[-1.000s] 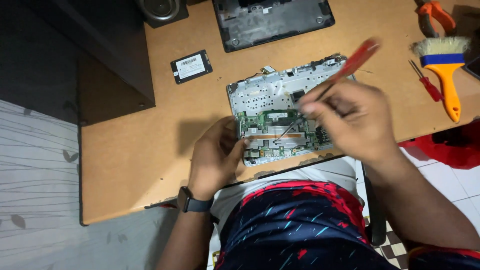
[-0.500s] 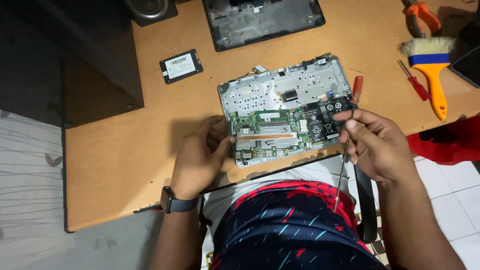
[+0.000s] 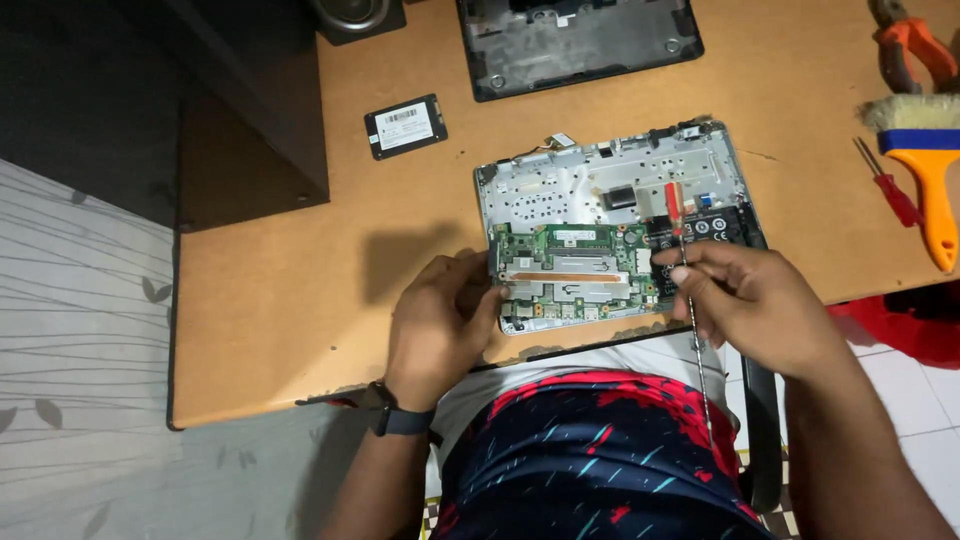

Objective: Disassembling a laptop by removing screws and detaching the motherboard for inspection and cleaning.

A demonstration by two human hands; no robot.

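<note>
An opened laptop chassis lies on the wooden table, its green circuit board and black battery exposed. My left hand rests at the chassis's near left corner, fingers curled against its edge. My right hand holds a long screwdriver with a red handle; the handle points away over the battery and the thin metal shaft runs down toward my lap.
A black bottom cover lies at the far edge, a small black drive left of it. At the right are a brush with an orange handle, a small red screwdriver and orange pliers. A dark cabinet stands left.
My right hand has swung the screwdriver from slanting over the board to an upright hold with the shaft toward me. The left hand stays at the chassis corner.
</note>
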